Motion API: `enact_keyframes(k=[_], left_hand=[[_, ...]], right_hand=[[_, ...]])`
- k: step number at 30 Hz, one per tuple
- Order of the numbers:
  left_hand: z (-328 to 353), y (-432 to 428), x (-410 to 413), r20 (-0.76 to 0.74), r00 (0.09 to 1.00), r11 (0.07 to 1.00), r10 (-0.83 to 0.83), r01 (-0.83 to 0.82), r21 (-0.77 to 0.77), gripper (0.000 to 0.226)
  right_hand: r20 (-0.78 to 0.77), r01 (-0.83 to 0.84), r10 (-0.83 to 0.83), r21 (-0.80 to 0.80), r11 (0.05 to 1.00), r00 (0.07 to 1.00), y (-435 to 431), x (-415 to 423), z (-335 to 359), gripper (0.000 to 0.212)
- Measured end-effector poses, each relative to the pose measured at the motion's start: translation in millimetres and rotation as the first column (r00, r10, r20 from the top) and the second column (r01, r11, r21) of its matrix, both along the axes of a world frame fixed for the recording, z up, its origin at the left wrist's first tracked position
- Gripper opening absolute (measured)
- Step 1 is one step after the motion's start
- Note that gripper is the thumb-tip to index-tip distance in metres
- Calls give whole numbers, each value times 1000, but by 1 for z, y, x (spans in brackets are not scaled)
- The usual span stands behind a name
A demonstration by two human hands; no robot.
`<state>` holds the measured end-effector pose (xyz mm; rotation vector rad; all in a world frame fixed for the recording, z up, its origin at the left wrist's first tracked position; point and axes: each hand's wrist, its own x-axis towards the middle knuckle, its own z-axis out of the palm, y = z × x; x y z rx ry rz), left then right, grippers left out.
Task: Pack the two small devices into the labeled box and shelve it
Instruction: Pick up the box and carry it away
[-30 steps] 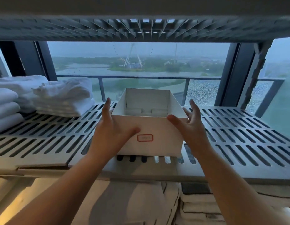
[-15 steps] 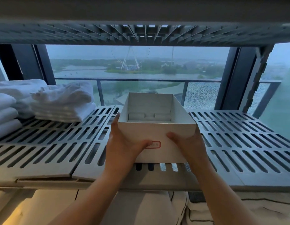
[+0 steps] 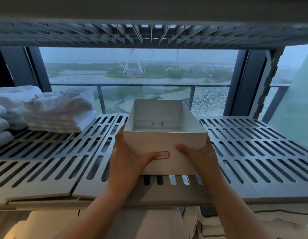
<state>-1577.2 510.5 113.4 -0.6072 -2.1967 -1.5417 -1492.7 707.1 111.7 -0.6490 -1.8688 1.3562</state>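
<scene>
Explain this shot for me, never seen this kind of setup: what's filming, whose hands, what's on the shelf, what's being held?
There is no machine here. A person wears a wide-angle camera on the head, so you look forward and down along their bare arms. The left hand and right hand grip the two sides of an open white box with a red-framed label on its front. The box sits on a grey slotted shelf. Folded white towels lie at the far left. Behind is a window. The box's floor is hidden from this angle.
</scene>
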Motion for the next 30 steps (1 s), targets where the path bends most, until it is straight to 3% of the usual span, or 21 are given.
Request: enact_keyframes(k=[4,9,13,22,25,28,30], left_hand=[[5,-5,-7,-7,999,999,-37,37,-38,123],[15,-11,-12,-39,998,982,-49,41,-183,124],[10,-10,-5,-50,998,986,-44,36,-161,121],[7,-9,-6,-71,996,988,-61,50,-144,115],[8,-14,-9,-69,992,987,-101,91,-130,109],[11,-19,-14,-57,989,987,-136,130,-96,97],[13,-19,-17,-33,992,987,-124,120,-103,100]], right_hand=[[-47,-10,11,13,1000,999,0,2,2,66],[-35,-23,24,26,999,999,3,2,3,91],[-19,-17,18,33,999,1000,0,2,4,101],[-14,-19,19,-1,1000,1000,-5,3,5,77],[-117,-135,119,-141,981,986,-3,9,1,63],[-216,-259,200,-296,920,956,-1,15,-2,95],[-235,-265,202,-278,923,951,-1,15,-2,94]])
